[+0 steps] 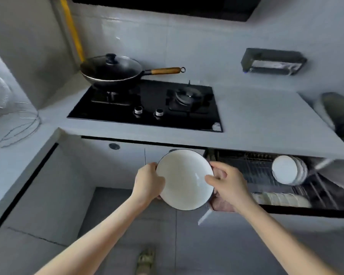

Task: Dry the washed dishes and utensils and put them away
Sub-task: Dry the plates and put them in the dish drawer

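Note:
I hold a white bowl with a dark rim point(184, 178) in front of me, below the counter edge, its inside tilted toward the camera. My left hand point(148, 182) grips its left rim. My right hand point(227, 182) grips its right side, thumb inside the bowl, and a pinkish cloth point(221, 205) shows behind and below that hand. To the right, a pulled-out wire dish rack drawer point(316, 192) holds a stack of white plates on edge point(288, 169) and a row of white dishes point(280, 199) at its front.
Above the drawer runs a grey countertop point(256, 120) with a black gas hob point(147, 104) and a lidded wok point(112, 71). A grey cloth point(340, 173) hangs at the drawer's right end. A wire whisk point(18, 128) lies on the left counter. A slippered foot point(146, 261) stands on the floor.

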